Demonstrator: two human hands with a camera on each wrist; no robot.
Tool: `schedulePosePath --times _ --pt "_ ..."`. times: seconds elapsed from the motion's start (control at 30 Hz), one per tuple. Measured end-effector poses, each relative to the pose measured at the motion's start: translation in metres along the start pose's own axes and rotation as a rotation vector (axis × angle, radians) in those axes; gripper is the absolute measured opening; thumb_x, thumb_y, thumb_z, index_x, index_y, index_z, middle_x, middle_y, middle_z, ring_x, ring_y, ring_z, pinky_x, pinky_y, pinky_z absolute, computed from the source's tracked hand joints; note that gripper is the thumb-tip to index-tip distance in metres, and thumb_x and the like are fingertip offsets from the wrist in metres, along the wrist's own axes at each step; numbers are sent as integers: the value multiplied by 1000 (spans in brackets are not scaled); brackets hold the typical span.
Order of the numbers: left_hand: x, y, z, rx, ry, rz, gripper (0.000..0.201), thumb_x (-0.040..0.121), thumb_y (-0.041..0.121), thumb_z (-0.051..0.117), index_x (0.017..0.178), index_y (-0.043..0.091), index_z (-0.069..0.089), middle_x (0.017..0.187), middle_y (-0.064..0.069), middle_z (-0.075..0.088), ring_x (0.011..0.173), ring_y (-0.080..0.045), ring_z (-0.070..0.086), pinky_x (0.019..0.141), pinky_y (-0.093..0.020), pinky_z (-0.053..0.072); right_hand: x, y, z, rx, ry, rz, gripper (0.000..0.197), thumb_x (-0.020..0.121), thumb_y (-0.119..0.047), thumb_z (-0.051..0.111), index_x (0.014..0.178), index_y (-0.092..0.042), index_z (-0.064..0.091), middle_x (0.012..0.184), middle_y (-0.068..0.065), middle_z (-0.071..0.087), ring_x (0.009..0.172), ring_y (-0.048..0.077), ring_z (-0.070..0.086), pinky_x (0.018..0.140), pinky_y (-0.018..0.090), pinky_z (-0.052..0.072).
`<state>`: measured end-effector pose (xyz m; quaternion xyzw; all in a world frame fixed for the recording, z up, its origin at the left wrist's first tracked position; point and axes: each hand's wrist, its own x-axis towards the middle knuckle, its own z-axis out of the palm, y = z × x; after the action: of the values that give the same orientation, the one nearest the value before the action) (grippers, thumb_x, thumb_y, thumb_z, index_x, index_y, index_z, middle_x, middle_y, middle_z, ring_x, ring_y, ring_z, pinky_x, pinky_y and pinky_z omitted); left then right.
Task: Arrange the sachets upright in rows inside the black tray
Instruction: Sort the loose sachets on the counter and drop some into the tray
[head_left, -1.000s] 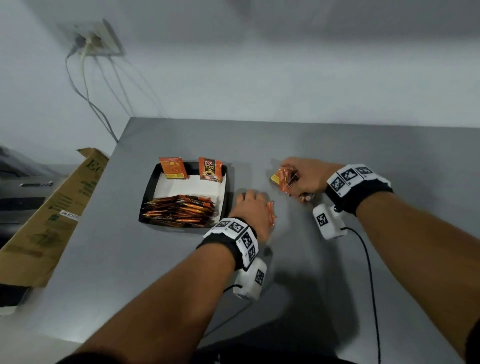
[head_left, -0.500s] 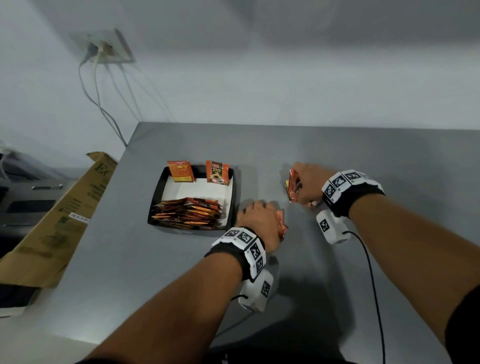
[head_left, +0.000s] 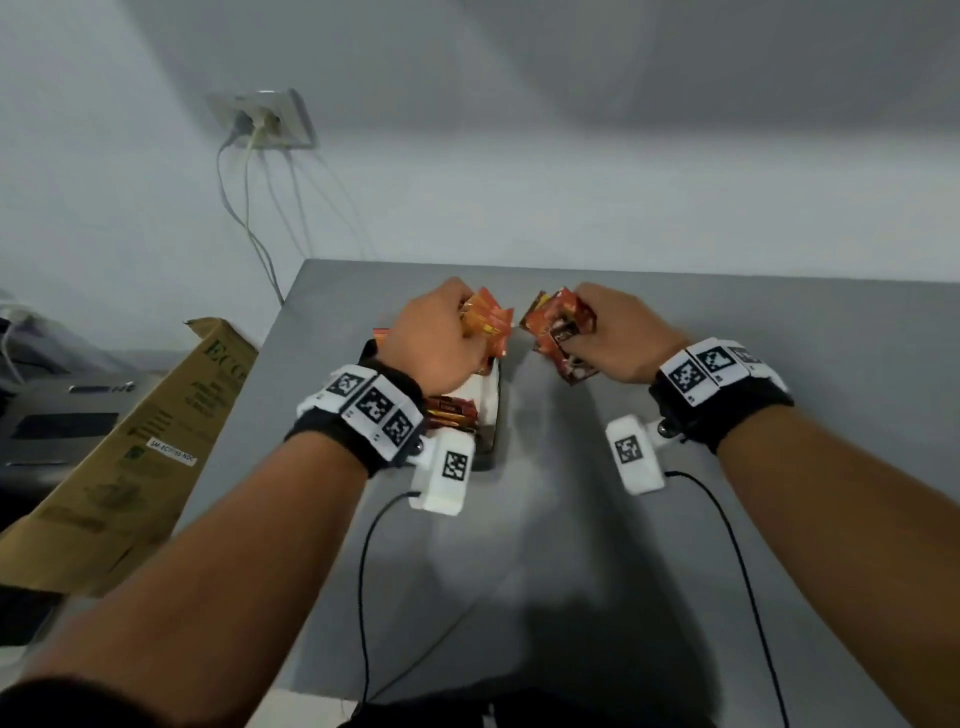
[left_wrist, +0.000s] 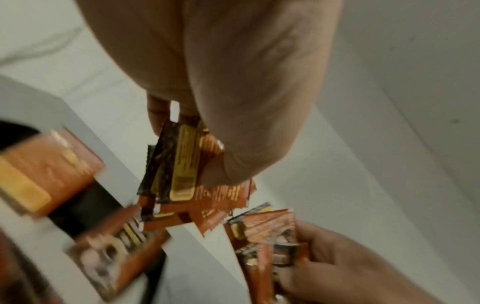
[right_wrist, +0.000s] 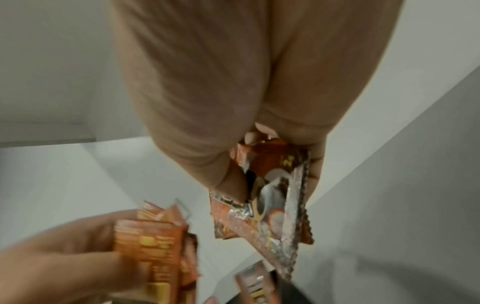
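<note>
My left hand (head_left: 467, 332) grips a small bunch of orange sachets (head_left: 485, 325), held in the air above the black tray (head_left: 492, 441). My right hand (head_left: 576, 340) grips another bunch of sachets (head_left: 558, 325) just right of it, with the two bunches almost meeting. The left wrist hides most of the tray. A stack of sachets (head_left: 451, 410) lies flat in its near part. In the left wrist view the fingers pinch the held sachets (left_wrist: 182, 164), and blurred upright sachets (left_wrist: 44, 176) stand in the tray. The right wrist view shows thumb and fingers clamped on the right bunch (right_wrist: 272, 185).
The grey table (head_left: 753, 353) ends at the wall behind and has an edge on the left. A cardboard box (head_left: 130, 452) leans beside that edge. A wall socket (head_left: 265, 122) has cables hanging down. Black wrist-camera cables trail over the near table.
Both hands have risen off the table with their sachets. They moved left and away from me, so the left hand now hangs over the tray and the bunches have come together.
</note>
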<state>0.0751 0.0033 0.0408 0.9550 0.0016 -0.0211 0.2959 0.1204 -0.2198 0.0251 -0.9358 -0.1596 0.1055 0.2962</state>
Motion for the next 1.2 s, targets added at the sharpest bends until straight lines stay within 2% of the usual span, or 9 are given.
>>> schedulePosePath --times 0.13,0.3,0.43,0.5,0.8,0.9,1.03,1.13,1.2 --pt "14 -53 -31 204 -69 -8 16 86 24 67 98 15 62 91 -3 64 86 -23 59 69 -30 40 10 -53 25 -15 -15 -77 20 93 -22 60 101 -5 62 91 8 66 85 26 62 69 33 47" --pt "28 -100 -25 437 -143 88 14 88 26 68 93 14 66 92 -3 49 94 -28 60 74 -31 42 42 -77 73 -131 -44 -13 20 90 -28 67 79 -13 59 84 4 59 81 23 59 67 29 42" --pt "37 -120 -13 583 -195 126 44 86 52 68 113 17 71 134 -10 51 126 -33 44 103 -43 41 61 -81 99 -322 -131 58 7 84 -15 56 86 -21 59 127 8 54 131 33 42 106 40 40" --pt "42 -127 -8 594 -214 132 51 83 56 68 118 18 69 145 -8 48 132 -32 42 107 -45 40 64 -84 104 -361 -176 106 11 87 -14 54 94 -19 60 117 6 54 123 33 44 102 42 45" --pt "41 -128 -11 367 -310 160 16 83 37 64 79 24 56 85 1 57 68 -20 59 60 -30 44 49 -94 109 -218 -139 98 20 83 -9 63 102 -16 63 105 7 60 90 26 61 81 40 54" --pt "32 -124 -14 313 -361 200 18 83 35 64 93 28 50 88 3 51 74 -22 58 64 -35 48 39 -94 116 -215 -174 63 30 86 -10 59 113 -19 50 114 4 55 100 26 56 85 43 51" --pt "20 -127 -12 276 -433 146 48 85 16 63 127 27 44 123 -2 50 100 -26 59 85 -39 52 31 -86 133 -258 -228 47 33 94 -22 50 127 -16 51 121 6 44 114 28 49 95 47 46" --pt "14 -126 -11 208 -509 80 60 89 15 59 145 21 37 141 -5 38 119 -25 53 103 -37 45 26 -81 142 -270 -227 38 46 96 -49 45 128 -16 53 125 7 45 122 29 43 104 45 41" --pt "12 -125 -14 185 -557 67 52 93 26 58 143 19 43 138 -5 39 115 -21 51 104 -36 43 20 -83 142 -248 -263 31 77 80 -75 46 137 -23 46 135 2 48 129 26 41 108 44 39"
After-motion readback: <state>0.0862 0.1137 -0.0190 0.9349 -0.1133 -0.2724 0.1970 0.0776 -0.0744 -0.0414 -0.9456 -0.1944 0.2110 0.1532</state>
